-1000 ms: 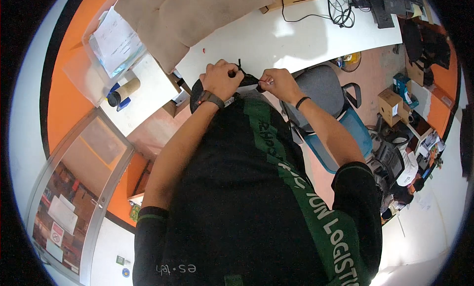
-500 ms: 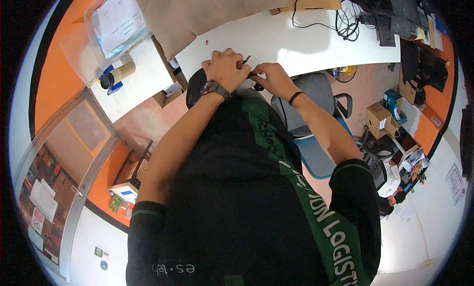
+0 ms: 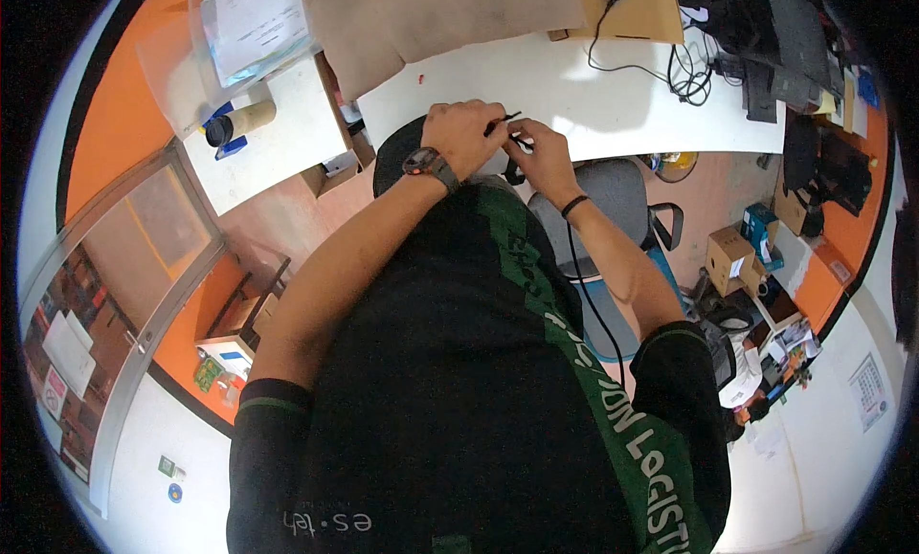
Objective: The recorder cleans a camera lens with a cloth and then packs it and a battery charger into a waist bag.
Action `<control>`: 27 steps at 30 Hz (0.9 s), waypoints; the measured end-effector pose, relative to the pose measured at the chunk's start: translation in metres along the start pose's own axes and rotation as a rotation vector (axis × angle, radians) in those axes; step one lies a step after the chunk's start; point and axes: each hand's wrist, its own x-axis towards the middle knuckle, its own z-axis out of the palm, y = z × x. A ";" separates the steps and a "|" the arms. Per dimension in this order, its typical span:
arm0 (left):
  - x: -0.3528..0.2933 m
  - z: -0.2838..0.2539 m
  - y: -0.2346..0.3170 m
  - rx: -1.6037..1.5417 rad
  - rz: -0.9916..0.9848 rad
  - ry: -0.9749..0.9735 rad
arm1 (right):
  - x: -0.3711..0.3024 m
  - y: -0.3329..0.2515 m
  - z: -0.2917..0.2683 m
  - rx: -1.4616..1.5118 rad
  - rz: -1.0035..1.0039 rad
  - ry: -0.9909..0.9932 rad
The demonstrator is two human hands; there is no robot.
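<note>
My left hand [image 3: 464, 138], with a watch [image 3: 433, 167] on its wrist, is closed around a thin black cord, whose short end [image 3: 512, 117] sticks out past the fingers. Close beside it, my right hand [image 3: 543, 160] pinches the black cord between thumb and fingers. A length of black cable [image 3: 595, 310] hangs below my right wrist; its upper end is hidden behind the hand. Both hands are in front of my body, by the near edge of the white table [image 3: 498, 80]. Exactly how the cord runs between the fingers is too small to tell.
Brown paper [image 3: 431, 18] and a cardboard piece [image 3: 627, 13] lie on the table, with a coiled black cable [image 3: 691, 80] to the right. A grey chair [image 3: 613, 200] stands beyond my right forearm. At left are a tumbler [image 3: 244, 121] and a plastic box [image 3: 254, 28] of papers.
Both hands remain close together on the cord, with the fingers slightly shifted. A longer stretch of cable now shows hanging beside my right forearm. The view has shifted a little.
</note>
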 end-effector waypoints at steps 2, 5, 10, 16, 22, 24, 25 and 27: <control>-0.004 0.004 0.000 0.047 0.011 -0.054 | -0.003 0.006 0.002 0.013 0.012 -0.016; -0.009 0.007 -0.002 0.060 0.070 -0.058 | -0.008 0.011 0.011 0.004 0.025 0.028; -0.002 0.002 -0.001 -0.040 -0.033 -0.097 | -0.010 0.015 0.005 0.125 0.141 -0.021; -0.008 0.010 -0.018 -0.129 -0.238 -0.056 | -0.019 0.017 -0.002 0.086 0.124 -0.061; -0.002 0.010 -0.012 -0.160 -0.037 -0.075 | -0.010 0.001 0.003 0.132 0.089 0.057; -0.002 0.010 -0.006 -0.141 0.100 -0.183 | -0.007 0.005 0.009 0.130 0.110 0.044; -0.003 0.011 -0.005 -0.139 0.104 -0.180 | -0.003 0.005 0.010 0.132 0.133 0.034; -0.005 0.013 -0.002 -0.190 0.185 -0.167 | 0.000 0.005 0.010 0.004 0.165 0.019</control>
